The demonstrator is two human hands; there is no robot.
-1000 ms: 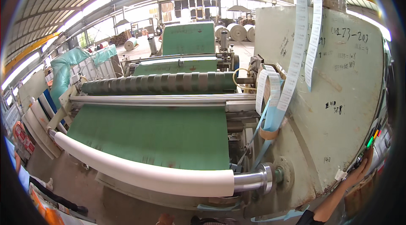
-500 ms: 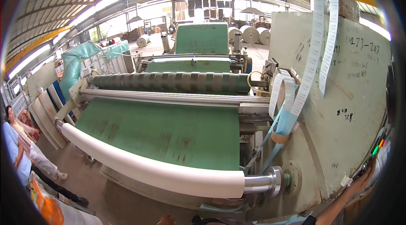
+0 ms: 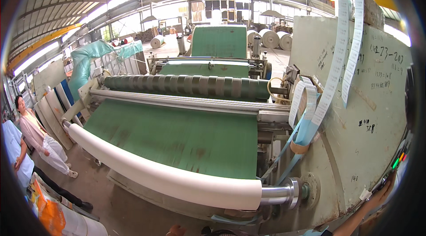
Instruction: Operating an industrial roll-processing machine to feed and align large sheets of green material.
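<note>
Fingers of the right hand reach up to the control panel at the far right edge of the machine's side plate, where small green, orange and red lights glow; the fingertips sit just under that panel, at or very near it, but the fisheye rim darkens and squeezes this corner, so I cannot tell whether they are spread, pressed together or pushing a button. The right forearm rises from the lower edge toward the panel. The left hand is out of the picture.

The panel lies directly above and slightly right of the fingertips, mounted on the edge of the pale, scribbled side plate. To the left of the hand, well apart, a white roll runs across the front of the machine on a steel shaft, with a wide green web sloping up behind it to a ribbed dark roller. 2 long paper strips hang down the side plate, and blue-and-white tape loops drape between the plate and the rollers.

At the far left, on the concrete floor, a person in light clothes stands beside the machine, near leaning boards.
</note>
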